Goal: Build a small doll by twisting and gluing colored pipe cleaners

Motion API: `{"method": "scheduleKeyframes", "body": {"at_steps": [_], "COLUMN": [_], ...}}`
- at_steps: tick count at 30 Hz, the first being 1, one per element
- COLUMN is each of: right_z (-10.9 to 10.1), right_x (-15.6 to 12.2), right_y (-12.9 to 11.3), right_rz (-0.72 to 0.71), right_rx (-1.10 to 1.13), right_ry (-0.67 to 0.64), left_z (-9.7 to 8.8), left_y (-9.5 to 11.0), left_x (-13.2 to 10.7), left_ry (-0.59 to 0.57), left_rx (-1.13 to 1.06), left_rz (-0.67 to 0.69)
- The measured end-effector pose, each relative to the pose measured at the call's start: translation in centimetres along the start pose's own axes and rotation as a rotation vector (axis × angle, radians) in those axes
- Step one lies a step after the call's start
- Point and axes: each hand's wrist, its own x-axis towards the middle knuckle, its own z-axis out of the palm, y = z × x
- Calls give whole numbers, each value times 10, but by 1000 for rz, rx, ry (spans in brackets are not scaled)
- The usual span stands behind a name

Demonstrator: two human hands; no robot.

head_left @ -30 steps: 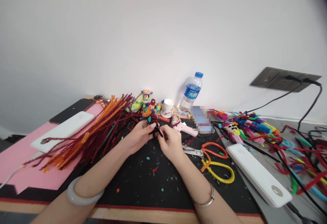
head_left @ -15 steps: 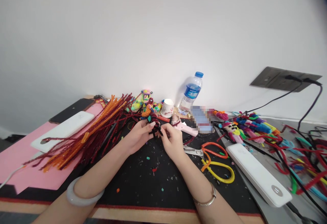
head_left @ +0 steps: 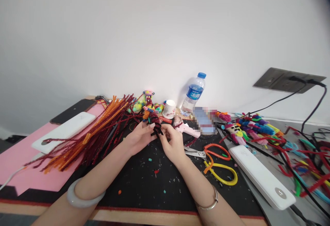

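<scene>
Both my hands meet over the black mat [head_left: 144, 184] at the table's middle. My left hand [head_left: 139, 137] pinches a small pipe-cleaner figure [head_left: 152, 120] of dark red, black, orange and teal, held upright. My right hand [head_left: 173, 143] is closed on the figure's black lower end, fingers curled in front of it. A pale bangle sits on my left wrist, a thin metal bracelet on my right.
A pile of orange and dark red pipe cleaners [head_left: 98, 133] lies left. Behind stand a water bottle [head_left: 192, 95], paper cup [head_left: 169, 109] and pink glue gun [head_left: 187, 129]. Scissors [head_left: 213, 159], a white power strip [head_left: 260, 176] and coloured figures [head_left: 250, 126] lie right.
My hands have shifted slightly while working the figure, which now stands a little higher and more upright. Nothing else on the table has moved.
</scene>
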Motion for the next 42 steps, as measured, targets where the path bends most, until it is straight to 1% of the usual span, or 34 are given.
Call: {"method": "scheduleKeyframes", "body": {"at_steps": [8,16,20,23,26,29,33,36,42], "right_z": [2,-1,0,-1,-1,-1,0,1,3], "right_x": [0,0,-1,-1,0,-1,-1,-1,-1], "right_y": [1,3,4,3,1,-1,-3,-3,-3], "right_rz": [24,-83,-107,-120,-135,-136,-104,-103,-110], "right_rx": [47,-118,-177,-199,-204,-199,-177,-167,-110], "right_ry": [62,29,2,-18,-32,2,71,93,94], "left_z": [1,2,9,12,13,13,14,16,17], "left_y": [1,5,7,7,6,5,2,1,1], "left_x": [0,-1,-2,-2,-1,0,0,0,0], "left_ry": [16,-29,0,63,111,153,225,229,264], "left_rx": [-12,-49,-112,-102,-93,-71,-6,29,94], "left_rz": [-87,-166,-160,-157,-113,-62,-36,-20,6]}}
